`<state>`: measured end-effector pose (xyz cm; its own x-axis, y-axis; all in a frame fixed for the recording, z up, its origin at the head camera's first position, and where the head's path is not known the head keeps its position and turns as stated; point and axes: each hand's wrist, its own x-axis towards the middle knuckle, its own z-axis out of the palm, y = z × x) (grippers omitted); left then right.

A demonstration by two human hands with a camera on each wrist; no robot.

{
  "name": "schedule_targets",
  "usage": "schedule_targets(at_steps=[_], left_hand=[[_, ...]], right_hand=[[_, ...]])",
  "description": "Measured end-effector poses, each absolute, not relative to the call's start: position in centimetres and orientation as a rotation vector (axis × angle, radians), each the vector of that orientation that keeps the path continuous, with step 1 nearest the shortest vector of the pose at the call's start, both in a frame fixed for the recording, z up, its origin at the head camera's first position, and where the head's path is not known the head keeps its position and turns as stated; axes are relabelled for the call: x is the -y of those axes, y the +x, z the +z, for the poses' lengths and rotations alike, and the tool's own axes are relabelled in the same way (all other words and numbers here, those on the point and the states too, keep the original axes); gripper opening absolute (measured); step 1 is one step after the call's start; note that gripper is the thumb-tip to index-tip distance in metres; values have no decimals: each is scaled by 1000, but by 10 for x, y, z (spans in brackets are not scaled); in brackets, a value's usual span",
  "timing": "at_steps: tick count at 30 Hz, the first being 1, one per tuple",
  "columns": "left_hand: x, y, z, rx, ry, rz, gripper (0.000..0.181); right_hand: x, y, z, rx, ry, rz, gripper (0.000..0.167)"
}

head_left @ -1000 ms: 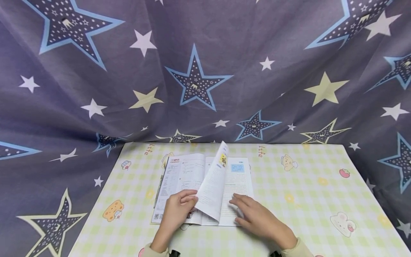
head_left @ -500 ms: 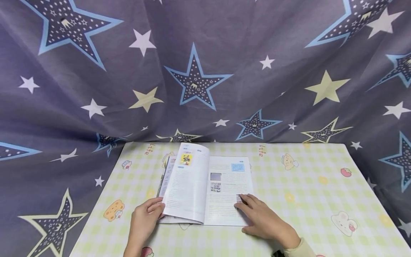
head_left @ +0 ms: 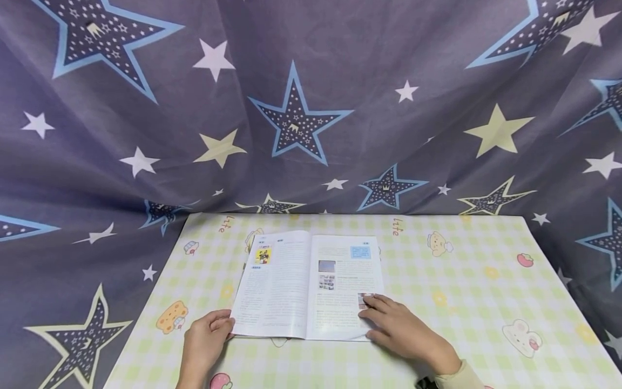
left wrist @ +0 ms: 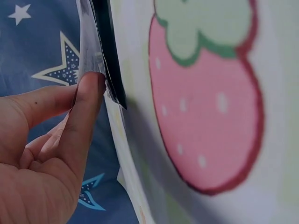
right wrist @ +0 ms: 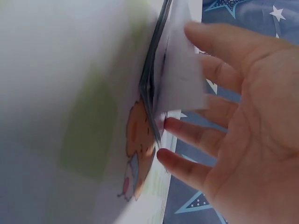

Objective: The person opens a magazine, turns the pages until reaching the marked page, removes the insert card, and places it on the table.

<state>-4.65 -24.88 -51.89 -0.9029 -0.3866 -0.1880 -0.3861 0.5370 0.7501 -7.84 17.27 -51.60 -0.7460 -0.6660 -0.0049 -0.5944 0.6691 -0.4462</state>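
An open magazine (head_left: 284, 294) lies on the table, with printed text and small pictures on both pages. At its lower left corner, my left hand (head_left: 206, 337) pinches the edge of the left page (head_left: 272, 292) between thumb and fingers; the left wrist view shows the thumb (left wrist: 88, 93) against the paper. My right hand (head_left: 403, 327) rests at the lower right edge, fingers spread over the right page (head_left: 340, 319). In the right wrist view, a page corner (right wrist: 184, 88) stands lifted beside the extended fingers (right wrist: 196, 135) of that hand.
A checked tablecloth (head_left: 466, 302) with cartoon prints covers the table, a strawberry print (left wrist: 210, 116) among them. Behind the table hangs a dark star-patterned curtain (head_left: 369, 135).
My left hand has carried a page over from right to left and down onto the left side. The right hand has shifted slightly right and stays on the right page.
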Motion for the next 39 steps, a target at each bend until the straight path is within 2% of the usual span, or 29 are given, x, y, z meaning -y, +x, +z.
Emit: schedule_targets(at_steps=[4, 13, 19, 33, 39], left_hand=[[250, -48, -518, 2774, 697, -1313, 26], [252, -49, -510, 2775, 649, -1224, 32], [238, -55, -504, 2716, 601, -1235, 32], [164, -78, -498, 2643, 220, -1681, 26], [139, -83, -497, 2624, -3, -1839, 34]], right_hand=[[-174, -80, -515, -2732, -1012, -695, 33], [-173, -85, -514, -2893, -827, -867, 32], [-173, -87, -515, -3114, -690, -927, 31], [-159, -90, -513, -3138, -1001, -1103, 26], [-154, -89, -511, -3031, -1044, -1163, 21]])
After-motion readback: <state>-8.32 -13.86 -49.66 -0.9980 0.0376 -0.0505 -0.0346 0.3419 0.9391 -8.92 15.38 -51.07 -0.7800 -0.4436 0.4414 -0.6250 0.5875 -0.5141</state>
